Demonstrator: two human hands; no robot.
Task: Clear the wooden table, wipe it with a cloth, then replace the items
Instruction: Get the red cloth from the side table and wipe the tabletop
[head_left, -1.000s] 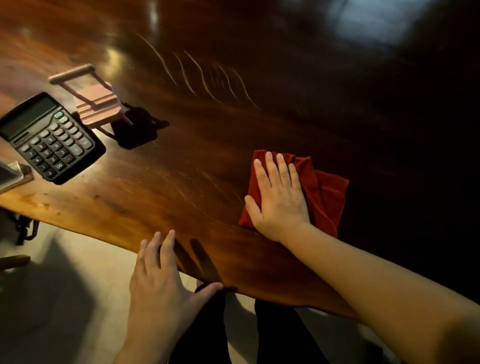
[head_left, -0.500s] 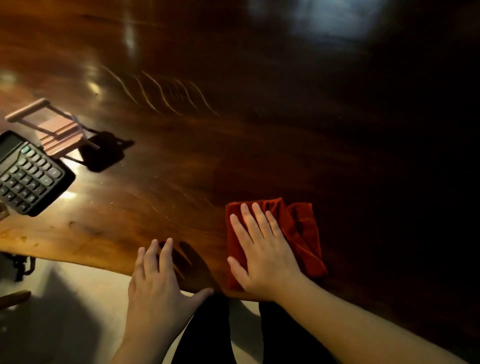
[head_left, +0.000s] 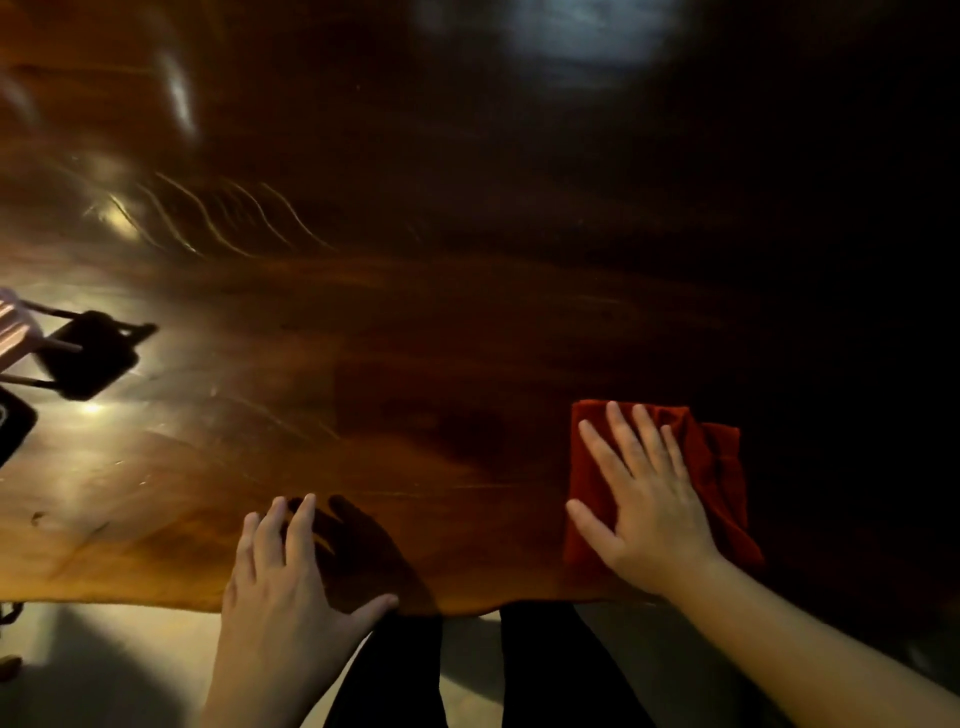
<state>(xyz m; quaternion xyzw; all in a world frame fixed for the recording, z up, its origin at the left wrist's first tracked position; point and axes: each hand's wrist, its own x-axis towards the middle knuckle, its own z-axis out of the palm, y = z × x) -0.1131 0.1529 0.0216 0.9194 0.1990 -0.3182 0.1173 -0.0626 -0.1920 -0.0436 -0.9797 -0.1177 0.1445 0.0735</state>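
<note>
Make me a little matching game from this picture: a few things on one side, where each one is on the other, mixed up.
Things:
1. red cloth
2. left hand
3. right hand
4. pink stand

Places:
A. at the far left edge of the picture, casting a dark shadow
B. flat on top of the cloth
C. on the wooden table, under a palm
D. resting at the table's near edge, fingers on the wood

Pairs: 1-C, 2-D, 3-B, 4-A
</note>
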